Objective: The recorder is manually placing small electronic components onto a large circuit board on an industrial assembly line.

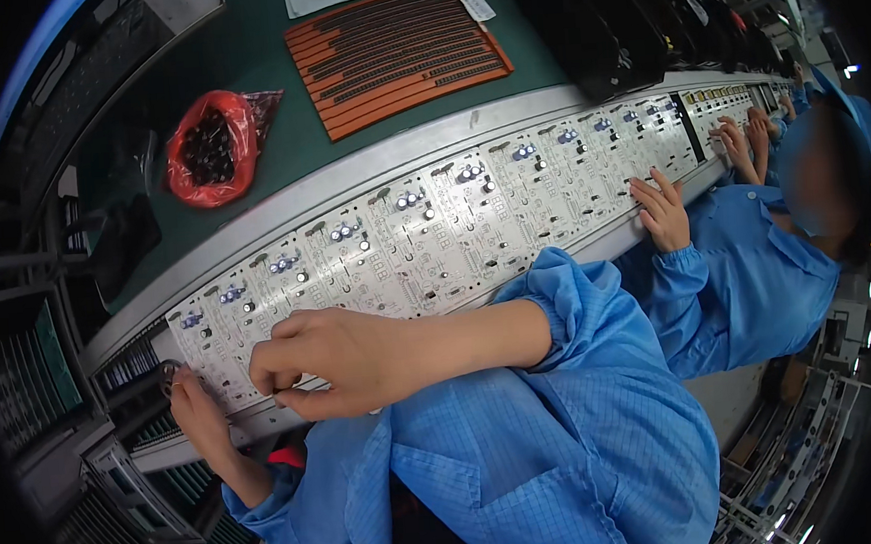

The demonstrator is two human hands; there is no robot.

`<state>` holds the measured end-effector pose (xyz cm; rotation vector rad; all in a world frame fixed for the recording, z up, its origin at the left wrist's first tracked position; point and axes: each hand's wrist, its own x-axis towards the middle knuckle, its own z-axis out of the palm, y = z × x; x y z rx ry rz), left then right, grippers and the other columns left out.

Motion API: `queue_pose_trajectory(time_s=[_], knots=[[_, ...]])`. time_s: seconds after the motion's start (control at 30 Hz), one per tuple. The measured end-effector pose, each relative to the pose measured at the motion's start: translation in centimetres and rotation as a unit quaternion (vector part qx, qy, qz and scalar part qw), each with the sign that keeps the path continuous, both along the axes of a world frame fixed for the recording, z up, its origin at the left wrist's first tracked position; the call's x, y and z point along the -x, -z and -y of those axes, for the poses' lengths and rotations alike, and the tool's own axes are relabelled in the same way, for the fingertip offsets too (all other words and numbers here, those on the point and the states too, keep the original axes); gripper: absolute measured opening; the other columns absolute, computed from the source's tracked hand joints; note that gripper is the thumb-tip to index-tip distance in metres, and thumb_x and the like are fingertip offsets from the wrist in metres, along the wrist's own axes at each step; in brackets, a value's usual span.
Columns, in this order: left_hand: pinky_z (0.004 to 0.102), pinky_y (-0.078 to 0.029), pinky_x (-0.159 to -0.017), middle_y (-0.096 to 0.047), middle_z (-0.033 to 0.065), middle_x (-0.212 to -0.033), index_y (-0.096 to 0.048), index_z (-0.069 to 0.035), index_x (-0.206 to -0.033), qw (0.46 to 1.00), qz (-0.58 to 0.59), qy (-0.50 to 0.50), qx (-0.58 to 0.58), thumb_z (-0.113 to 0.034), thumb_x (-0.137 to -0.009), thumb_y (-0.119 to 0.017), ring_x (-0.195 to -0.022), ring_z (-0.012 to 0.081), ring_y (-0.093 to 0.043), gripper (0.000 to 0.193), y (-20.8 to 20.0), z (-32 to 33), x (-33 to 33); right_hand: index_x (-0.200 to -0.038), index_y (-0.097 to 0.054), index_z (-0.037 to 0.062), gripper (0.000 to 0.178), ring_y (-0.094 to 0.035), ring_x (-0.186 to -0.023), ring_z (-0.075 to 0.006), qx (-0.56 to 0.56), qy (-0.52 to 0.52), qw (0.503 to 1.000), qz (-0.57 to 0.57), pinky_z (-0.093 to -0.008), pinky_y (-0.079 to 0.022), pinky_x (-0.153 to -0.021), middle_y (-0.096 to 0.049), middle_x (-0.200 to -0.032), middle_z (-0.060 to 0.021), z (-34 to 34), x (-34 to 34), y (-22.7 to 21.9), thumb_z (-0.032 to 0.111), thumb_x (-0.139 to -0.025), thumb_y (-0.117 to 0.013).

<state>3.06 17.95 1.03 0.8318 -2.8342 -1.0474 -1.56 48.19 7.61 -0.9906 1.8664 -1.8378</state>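
A long white circuit board panel [384, 250] lies in a metal-edged track before me, fitted with small blue and black capacitors. My right hand [336, 363] is over its near left part, thumb and fingers closed in a pinch. Whatever the pinch holds, if anything, is hidden. My left hand [202, 416] is at the panel's left end, its fingers closed around something small and dark. I cannot make out what that is.
Beyond the track, a red plastic bag [214, 151] of small black parts sits on the green bench [261, 193]. An orange rack [397, 55] holds rows of dark components. Black bins [590, 28] stand at the back right. A co-worker's hand [661, 208] rests over the panel's right part.
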Motion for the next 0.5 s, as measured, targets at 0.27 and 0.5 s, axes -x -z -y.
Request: queue_pose_trajectory(time_s=[0.27,0.5], knots=[[0.0351,-0.047,-0.083,-0.068,0.0222,-0.101,-0.061,0.008,-0.116,0.998,-0.016,0.039,-0.045,-0.025,-0.099,-0.043,-0.092,0.0292,-0.064,0.041,-0.3,0.1,0.1,-0.095,-0.055,0.0046,0.017,-0.061,-0.085,-0.0257,0.016,0.015,1.000,-0.003,-0.0368,-0.049,-0.076,-0.063,-0.079,-0.0064,3.1,0.3,1.3,0.004,-0.080,-0.062],[0.0368,-0.048,-0.081,-0.067,0.0257,-0.095,-0.062,0.008,-0.114,0.998,-0.016,0.055,-0.008,-0.024,-0.097,-0.045,-0.088,0.0301,-0.066,0.040,0.3,1.0,0.0,-0.100,-0.056,0.0025,0.020,-0.063,-0.088,-0.0256,-0.013,-0.017,1.000,0.018,-0.0368,-0.051,-0.078,-0.063,-0.087,-0.0101,4.9,0.1,1.1,0.003,-0.082,-0.062]])
